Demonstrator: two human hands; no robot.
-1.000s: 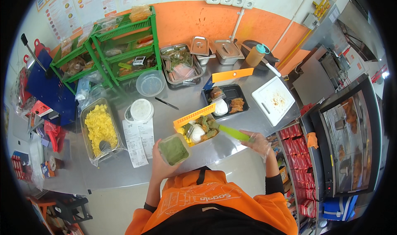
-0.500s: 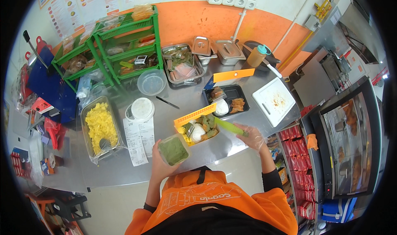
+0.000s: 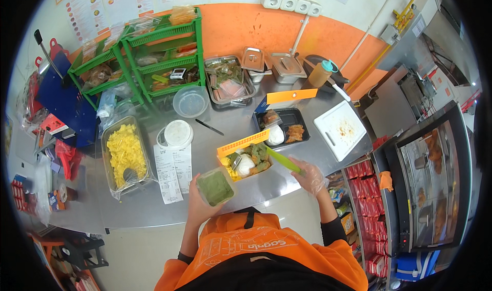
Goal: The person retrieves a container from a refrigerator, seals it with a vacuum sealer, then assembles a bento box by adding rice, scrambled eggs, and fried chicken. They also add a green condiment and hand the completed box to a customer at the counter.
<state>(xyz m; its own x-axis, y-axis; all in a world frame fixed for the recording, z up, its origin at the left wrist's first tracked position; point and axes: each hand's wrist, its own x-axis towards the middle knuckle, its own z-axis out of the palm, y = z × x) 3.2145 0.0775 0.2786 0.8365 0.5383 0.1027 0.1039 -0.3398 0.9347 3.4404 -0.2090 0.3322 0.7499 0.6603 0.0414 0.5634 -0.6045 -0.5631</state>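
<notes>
My left hand [image 3: 199, 201] holds a small clear tub of dark green paste [image 3: 216, 187] just above the counter's front edge. My right hand [image 3: 311, 176], in a clear plastic glove, grips a green utensil [image 3: 281, 160] whose tip reaches into an open orange-lidded meal box [image 3: 247, 160]. The box holds green leaves, a white mound and yellow food. It sits right of the tub, near the steel counter's [image 3: 225, 127] front edge.
A black meal tray [image 3: 281, 128] with an orange lid lies behind the box. Left are paper receipts [image 3: 173, 172], a white lidded cup [image 3: 177, 133] and a tray of yellow food [image 3: 125, 153]. A white cutting board [image 3: 340, 128], green racks [image 3: 148, 60] and steel pans [image 3: 228, 78] stand farther back.
My right hand has shifted the green utensil a little left, so its tip now reaches into the meal box. My left hand and the tub have stayed put.
</notes>
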